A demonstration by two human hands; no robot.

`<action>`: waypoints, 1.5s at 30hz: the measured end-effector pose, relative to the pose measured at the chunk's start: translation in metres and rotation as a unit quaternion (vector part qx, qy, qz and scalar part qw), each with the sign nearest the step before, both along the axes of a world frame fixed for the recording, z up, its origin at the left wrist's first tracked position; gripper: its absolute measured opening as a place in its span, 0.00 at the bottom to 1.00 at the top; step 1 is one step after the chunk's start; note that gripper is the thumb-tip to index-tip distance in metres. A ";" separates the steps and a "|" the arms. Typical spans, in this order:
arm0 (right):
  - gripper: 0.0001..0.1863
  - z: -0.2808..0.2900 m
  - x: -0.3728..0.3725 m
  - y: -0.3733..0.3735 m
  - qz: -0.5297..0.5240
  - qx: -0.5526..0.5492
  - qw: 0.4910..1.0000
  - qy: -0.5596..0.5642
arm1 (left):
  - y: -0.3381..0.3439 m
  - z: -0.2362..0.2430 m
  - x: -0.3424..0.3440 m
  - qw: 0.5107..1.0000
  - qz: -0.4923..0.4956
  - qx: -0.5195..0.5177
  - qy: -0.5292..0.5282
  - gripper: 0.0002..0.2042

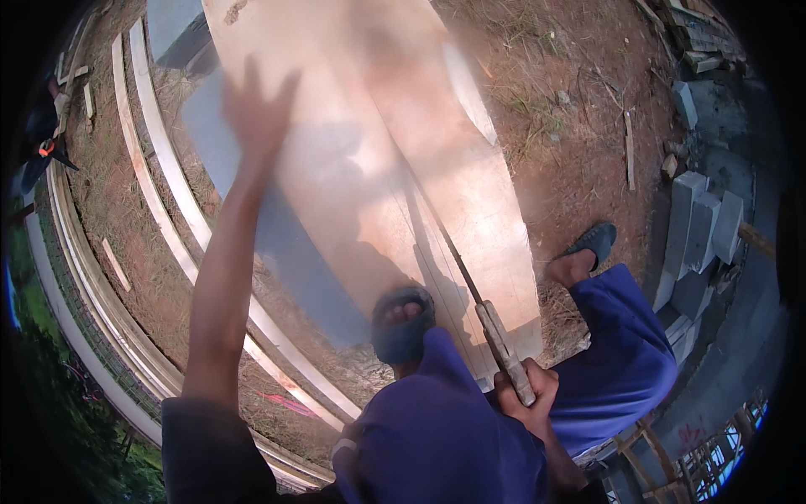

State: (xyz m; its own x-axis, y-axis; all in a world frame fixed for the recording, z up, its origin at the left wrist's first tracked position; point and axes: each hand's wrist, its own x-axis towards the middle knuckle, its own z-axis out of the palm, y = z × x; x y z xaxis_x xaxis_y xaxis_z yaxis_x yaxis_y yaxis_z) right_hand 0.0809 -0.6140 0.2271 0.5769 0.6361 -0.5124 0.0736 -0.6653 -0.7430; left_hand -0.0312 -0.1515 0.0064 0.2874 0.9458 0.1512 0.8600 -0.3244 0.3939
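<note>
A large plywood sheet [470, 202] lies in front of me, with a dark narrow line running along it and thin pencil-like lines beside that. My right hand [529, 386] is closed round the wooden grip of a handsaw [495, 336]. Its thin blade, seen edge-on, points away from me along the dark line; how deep it sits in the wood I cannot tell. Fingers spread, my left hand [256, 113] is at the sheet's left edge, smeared by motion and haze; whether it touches the wood is unclear. My slippered left foot [403, 323] presses on the sheet.
My right foot [588, 250] stands on the dirt. Grey blocks [697, 218] are stacked at the right, and another grey block [176, 34] sits at the far left of the sheet. Long timber strips [159, 151] run along the left. A person's dark-clothed part [42, 126] shows at the left rim.
</note>
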 end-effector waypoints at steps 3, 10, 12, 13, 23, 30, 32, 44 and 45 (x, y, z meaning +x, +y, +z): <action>0.11 0.015 -0.011 -0.018 -0.022 0.007 1.000 -0.007 | 0.000 -0.002 -0.005 1.000 0.001 0.000 0.025 0.45; 0.14 -0.076 0.017 0.134 -0.077 0.029 0.995 0.059 | -0.004 -0.002 0.007 1.000 -0.013 -0.005 0.005 0.45; 0.13 -0.060 0.006 0.098 -0.065 0.033 0.996 0.057 | 0.003 0.002 -0.003 1.000 -0.011 0.005 0.005 0.45; 0.13 -0.045 0.000 0.057 -0.037 0.048 0.998 0.015 | 0.002 0.002 -0.004 1.000 -0.009 0.006 -0.001 0.45; 0.14 -0.094 0.017 0.119 -0.054 0.065 0.995 0.047 | 0.001 -0.004 0.006 1.000 -0.018 0.009 0.011 0.46; 0.10 -0.031 -0.014 -0.003 -0.067 0.034 0.997 0.030 | 0.001 -0.003 -0.003 1.000 -0.006 0.011 -0.010 0.45; 0.11 -0.007 -0.020 -0.025 -0.076 -0.008 0.996 0.041 | 0.002 -0.004 -0.003 1.000 -0.003 0.010 -0.008 0.45; 0.14 -0.119 0.010 0.194 -0.044 0.097 0.993 -0.045 | -0.002 -0.003 0.002 0.999 -0.003 0.023 -0.046 0.42; 0.12 -0.117 0.008 0.192 -0.038 0.099 0.994 -0.021 | -0.003 0.002 0.003 0.998 -0.007 0.035 -0.044 0.41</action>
State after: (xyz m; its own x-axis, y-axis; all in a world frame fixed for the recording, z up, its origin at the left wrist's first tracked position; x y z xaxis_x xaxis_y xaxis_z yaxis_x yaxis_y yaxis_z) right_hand 0.0892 -0.4225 0.1101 0.6452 0.6759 -0.3562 0.0623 -0.5113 -0.8572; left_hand -0.0281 -0.1546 0.0088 0.2832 0.9280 0.2422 0.8183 -0.3655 0.4436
